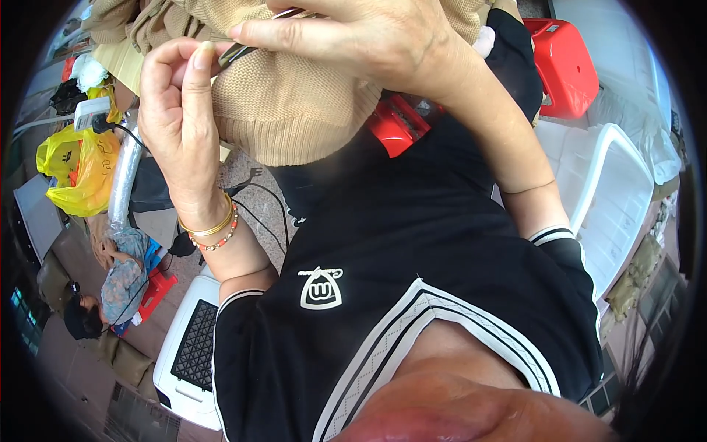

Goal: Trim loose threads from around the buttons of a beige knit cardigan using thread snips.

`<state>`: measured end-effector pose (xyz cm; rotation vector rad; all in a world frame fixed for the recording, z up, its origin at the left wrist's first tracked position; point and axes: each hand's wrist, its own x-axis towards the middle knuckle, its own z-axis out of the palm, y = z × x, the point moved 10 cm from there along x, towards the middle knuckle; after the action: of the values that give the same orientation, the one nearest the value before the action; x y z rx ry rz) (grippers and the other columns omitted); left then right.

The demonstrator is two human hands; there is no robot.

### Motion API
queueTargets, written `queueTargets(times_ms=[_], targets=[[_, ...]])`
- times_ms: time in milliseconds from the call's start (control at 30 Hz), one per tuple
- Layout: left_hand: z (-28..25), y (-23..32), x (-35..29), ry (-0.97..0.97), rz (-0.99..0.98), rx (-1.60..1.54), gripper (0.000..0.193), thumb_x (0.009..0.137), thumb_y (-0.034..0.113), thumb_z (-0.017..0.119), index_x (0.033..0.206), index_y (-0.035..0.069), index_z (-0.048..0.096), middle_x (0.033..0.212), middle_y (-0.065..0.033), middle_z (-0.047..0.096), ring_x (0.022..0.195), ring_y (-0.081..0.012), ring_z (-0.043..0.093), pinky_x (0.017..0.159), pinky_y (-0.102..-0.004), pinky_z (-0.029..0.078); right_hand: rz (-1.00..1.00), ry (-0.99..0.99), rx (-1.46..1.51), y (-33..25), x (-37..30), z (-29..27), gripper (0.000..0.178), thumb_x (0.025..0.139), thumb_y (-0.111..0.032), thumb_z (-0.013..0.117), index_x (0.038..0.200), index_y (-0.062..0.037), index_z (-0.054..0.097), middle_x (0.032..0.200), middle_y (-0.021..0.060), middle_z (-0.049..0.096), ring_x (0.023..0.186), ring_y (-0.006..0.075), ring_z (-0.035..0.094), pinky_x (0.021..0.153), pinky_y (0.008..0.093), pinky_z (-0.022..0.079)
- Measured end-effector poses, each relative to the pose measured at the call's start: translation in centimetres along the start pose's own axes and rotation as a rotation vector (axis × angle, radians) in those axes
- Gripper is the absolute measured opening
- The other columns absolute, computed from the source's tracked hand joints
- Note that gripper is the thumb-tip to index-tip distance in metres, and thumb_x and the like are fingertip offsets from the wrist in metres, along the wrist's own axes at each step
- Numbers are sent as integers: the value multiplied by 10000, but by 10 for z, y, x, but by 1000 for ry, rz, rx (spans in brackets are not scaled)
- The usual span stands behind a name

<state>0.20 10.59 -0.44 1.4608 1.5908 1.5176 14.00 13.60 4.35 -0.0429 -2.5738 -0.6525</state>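
Note:
Knitted beige fabric (287, 110) with a ribbed edge hangs bunched in front of me at the top of the view. My right hand (368, 44) lies over it, closed around small metal thread snips (237, 53) whose blades point toward my left hand. At the fabric's left side my left hand (180, 103) is closed, thumb and forefinger pinched beside the snips' tips. What those fingertips hold is too small to make out. A gold bangle and a beaded bracelet (217, 234) circle my left wrist. Part of the snips is hidden under my right fingers.
More beige knitwear (158, 26) is heaped at the upper left. Red plastic stools (563, 70) and a white plastic bin (615, 191) stand to the right. Leftward are a yellow bag (81, 169), black cables (258, 214), a white appliance (193, 346) and another person (121, 276).

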Motion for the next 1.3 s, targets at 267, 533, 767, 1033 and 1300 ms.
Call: queueTargets(times_ms=[267, 533, 767, 1033, 1300], targets=[[-1, -2, -2, -15, 4, 0, 144, 1022, 55, 536, 1141, -26, 548, 1034, -114, 681, 955, -139, 652, 877, -285, 534, -21, -77, -2, 1, 6, -2, 252, 818, -189, 644, 1049, -108, 708, 911, 14, 558, 810, 158, 566, 674, 295, 447], [2, 6, -3, 20, 40, 15, 137, 1028, 72, 531, 1122, -26, 540, 1024, -131, 695, 928, -138, 652, 867, -285, 534, 314, 304, 606, 28, -10, -15, 226, 818, -192, 619, 1007, -93, 692, 890, 17, 552, 820, 162, 570, 676, 282, 460], [-1, 5, -2, 82, 58, 1, 136, 1032, 91, 527, 1106, -23, 537, 979, -138, 700, 885, -155, 674, 839, -284, 551, 309, 311, 600, 22, -11, -16, 217, 808, -185, 606, 976, -70, 682, 882, 20, 546, 831, 168, 581, 661, 281, 465], [-53, -10, -21, 274, 32, -107, 150, 1046, 90, 452, 1143, -24, 456, 1099, -248, 663, 977, -316, 704, 883, -390, 573, 489, 262, 684, 35, -27, 4, 362, 757, -67, 769, 1112, -70, 696, 882, 71, 605, 785, 217, 605, 675, 304, 496], [-34, -36, -71, 9, -177, -59, 317, 1015, 95, 535, 1305, -33, 537, 1243, -149, 632, 1163, -214, 613, 996, -337, 496, 572, 352, 675, 42, -59, 20, 382, 750, 8, 787, 1115, -5, 676, 966, 133, 641, 807, 264, 624, 687, 330, 501]])
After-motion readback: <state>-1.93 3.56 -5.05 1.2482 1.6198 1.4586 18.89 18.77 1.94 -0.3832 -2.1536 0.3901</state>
